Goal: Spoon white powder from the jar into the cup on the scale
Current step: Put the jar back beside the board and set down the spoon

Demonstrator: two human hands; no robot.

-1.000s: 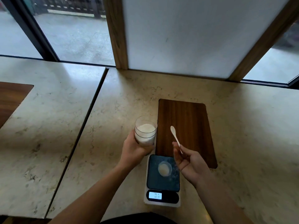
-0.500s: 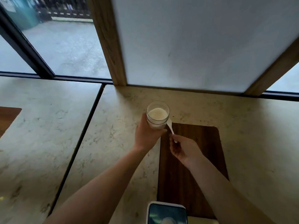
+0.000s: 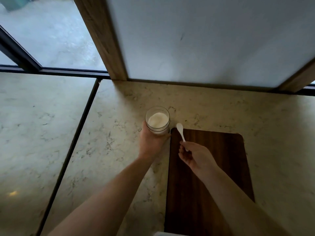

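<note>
Head camera showed the left hand (image 3: 150,143) wrapped around the open jar (image 3: 157,120) of white powder (image 3: 157,120), just left of the wooden board's (image 3: 209,167) far corner. Right hand (image 3: 196,156) pinched the white spoon's (image 3: 181,132) handle, bowl just right of the jar.

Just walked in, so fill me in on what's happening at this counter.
A person is dosing white powder. The left hand holds the open jar at the corner of the wooden board. The right hand pinches a white spoon just right of the jar, not yet in it. The scale is almost out of view.
</note>
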